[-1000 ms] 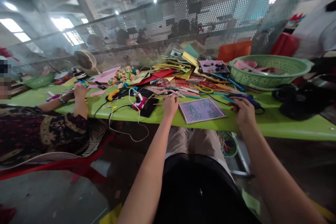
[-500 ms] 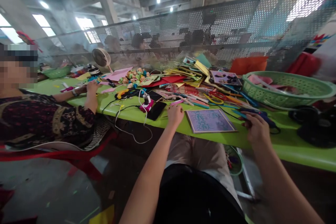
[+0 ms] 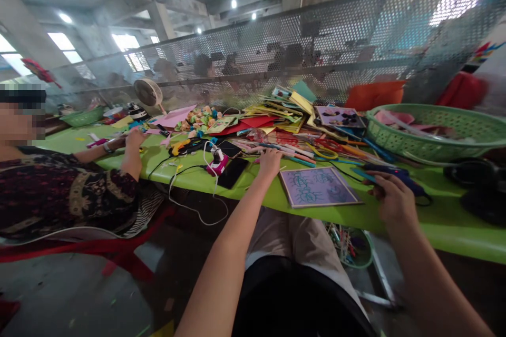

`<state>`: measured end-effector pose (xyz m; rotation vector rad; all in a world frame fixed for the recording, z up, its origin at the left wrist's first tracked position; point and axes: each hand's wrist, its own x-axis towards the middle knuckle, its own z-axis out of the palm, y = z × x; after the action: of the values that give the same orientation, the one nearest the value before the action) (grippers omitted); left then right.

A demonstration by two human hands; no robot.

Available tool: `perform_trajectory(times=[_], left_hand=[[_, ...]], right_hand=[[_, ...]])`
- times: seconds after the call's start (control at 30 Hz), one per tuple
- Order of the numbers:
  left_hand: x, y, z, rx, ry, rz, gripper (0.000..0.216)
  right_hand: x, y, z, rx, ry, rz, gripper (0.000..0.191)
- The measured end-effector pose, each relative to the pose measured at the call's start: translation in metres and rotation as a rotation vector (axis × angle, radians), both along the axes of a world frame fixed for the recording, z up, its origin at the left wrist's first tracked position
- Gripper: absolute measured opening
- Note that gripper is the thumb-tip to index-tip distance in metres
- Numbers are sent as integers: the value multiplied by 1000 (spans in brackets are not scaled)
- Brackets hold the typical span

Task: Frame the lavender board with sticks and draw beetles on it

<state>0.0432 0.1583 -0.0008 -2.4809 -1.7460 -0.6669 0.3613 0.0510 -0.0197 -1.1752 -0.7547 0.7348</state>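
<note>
My left hand (image 3: 270, 161) reaches over the green table (image 3: 399, 213) into a scatter of coloured sticks and pens (image 3: 294, 152); its fingers are curled down among them and I cannot see what they grip. My right hand (image 3: 391, 197) is closed round a dark blue glue gun (image 3: 395, 174) lying at the right. Between my hands lies a purple framed picture (image 3: 319, 186) with pale drawings, flat near the table's front edge.
A heap of coloured paper (image 3: 276, 110) fills the table's middle. A green basket (image 3: 435, 134) stands at the right, a black phone (image 3: 233, 171) and white cables at the left. Another person (image 3: 59, 195) sits at my left. A wire mesh fence runs behind.
My left hand has moved a little forward into the sticks. My right hand stays on the glue gun. The view has shifted slightly.
</note>
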Motion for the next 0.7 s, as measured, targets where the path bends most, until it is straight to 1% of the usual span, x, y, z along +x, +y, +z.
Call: perform_trajectory(times=[0.13, 0.23, 0.3, 0.4, 0.5, 0.6, 0.7], left_hand=[[1, 4, 2, -20, -52, -28, 21], [-1, 2, 6, -33, -180, -28, 24], [-3, -1, 8, -37, -304, -24, 21], [-3, -8, 11, -36, -543, -37, 22], [0, -15, 11, -67, -839, -62, 21], [5, -25, 7, -162, -1158, -91, 15], [10, -38, 1, -274, -1434, -127, 27]], right_hand=[[0, -1, 0, 9, -19, 3, 28], [-3, -2, 2, 12, -43, 2, 31], [-5, -4, 2, 17, -64, 4, 33], [-9, -7, 2, 28, -103, 22, 35], [-10, -8, -1, 35, -155, 40, 35], [-10, -5, -2, 35, -219, 46, 31], [-11, -5, -2, 25, -300, 50, 27]])
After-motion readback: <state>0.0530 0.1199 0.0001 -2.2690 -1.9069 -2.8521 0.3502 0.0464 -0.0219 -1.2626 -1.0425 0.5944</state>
